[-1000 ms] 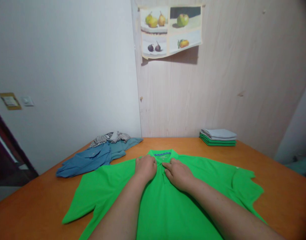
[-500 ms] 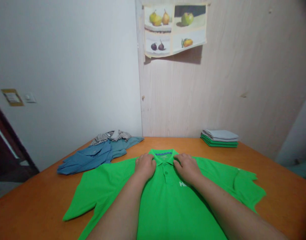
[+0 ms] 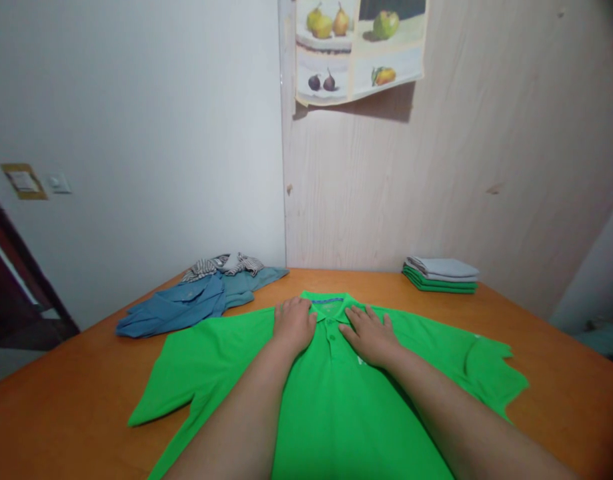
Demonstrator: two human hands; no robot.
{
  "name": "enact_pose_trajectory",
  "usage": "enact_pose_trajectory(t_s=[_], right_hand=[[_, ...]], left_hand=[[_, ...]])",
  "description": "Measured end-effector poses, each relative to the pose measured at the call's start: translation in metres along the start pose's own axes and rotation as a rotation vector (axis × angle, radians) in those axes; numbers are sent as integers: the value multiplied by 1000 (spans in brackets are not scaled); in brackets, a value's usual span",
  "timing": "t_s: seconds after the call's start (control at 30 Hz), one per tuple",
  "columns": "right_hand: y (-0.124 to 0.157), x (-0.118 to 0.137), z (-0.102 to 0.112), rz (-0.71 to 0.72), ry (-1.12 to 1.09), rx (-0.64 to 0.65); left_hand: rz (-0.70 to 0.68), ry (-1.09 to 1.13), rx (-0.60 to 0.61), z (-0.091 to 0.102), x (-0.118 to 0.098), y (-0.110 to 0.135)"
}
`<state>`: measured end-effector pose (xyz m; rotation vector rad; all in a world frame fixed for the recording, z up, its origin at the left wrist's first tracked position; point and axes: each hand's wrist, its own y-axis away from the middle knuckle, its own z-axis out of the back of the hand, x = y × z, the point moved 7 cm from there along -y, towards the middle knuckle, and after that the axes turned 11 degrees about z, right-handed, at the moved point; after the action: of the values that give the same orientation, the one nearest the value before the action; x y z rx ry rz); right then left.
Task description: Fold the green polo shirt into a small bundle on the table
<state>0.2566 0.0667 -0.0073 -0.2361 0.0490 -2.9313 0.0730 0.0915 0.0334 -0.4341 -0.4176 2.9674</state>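
Note:
A bright green polo shirt (image 3: 226, 363) lies spread face up on the orange table (image 3: 76, 407), collar away from me. My left hand (image 3: 293, 324) rests flat on the shirt just left of the collar, fingers stretched out. My right hand (image 3: 370, 333) lies flat on the shirt just right of the button placket, fingers spread. Neither hand holds anything.
A heap of blue and striped clothes (image 3: 196, 300) lies at the back left of the table. A small stack of folded shirts (image 3: 441, 274), grey over green, sits at the back right by the wooden wall. A fruit poster (image 3: 359, 50) hangs above.
Both hands went from curled at the collar to lying flat with fingers stretched on either side of the placket. The view has tilted slightly downward.

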Motion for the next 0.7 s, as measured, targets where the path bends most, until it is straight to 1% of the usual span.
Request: enact_pose_trajectory(t_s=[0.07, 0.13, 0.2, 0.27, 0.37, 0.43, 0.47, 0.53, 0.6, 0.7], right_hand=[[0, 1, 0, 17, -16, -19], [1, 1, 0, 29, -24, -38], [2, 1, 0, 32, -24, -62], [3, 0, 4, 36, -23, -111], [6, 2, 20, 102, -70, -250], [7, 6, 31, 169, -174, -332], [7, 9, 34, 202, -255, -345], [8, 17, 34, 267, -440, -314], [10, 29, 29, 343, -580, -232], [17, 46, 18, 415, -611, -86]], left_hand=[[-82, 71, -18, 4, -10, 2], [-168, 115, 16, 2, -18, 4], [-218, 121, 67, -4, -22, 7], [-228, 116, 102, -10, -22, 8], [-211, 130, 119, -14, -18, 7], [-204, 145, 119, -15, -16, 6], [-203, 151, 120, -15, -16, 5], [-198, 156, 127, -16, -15, 4], [-192, 155, 129, -17, -14, 3], [-188, 155, 125, -18, -14, 3]])
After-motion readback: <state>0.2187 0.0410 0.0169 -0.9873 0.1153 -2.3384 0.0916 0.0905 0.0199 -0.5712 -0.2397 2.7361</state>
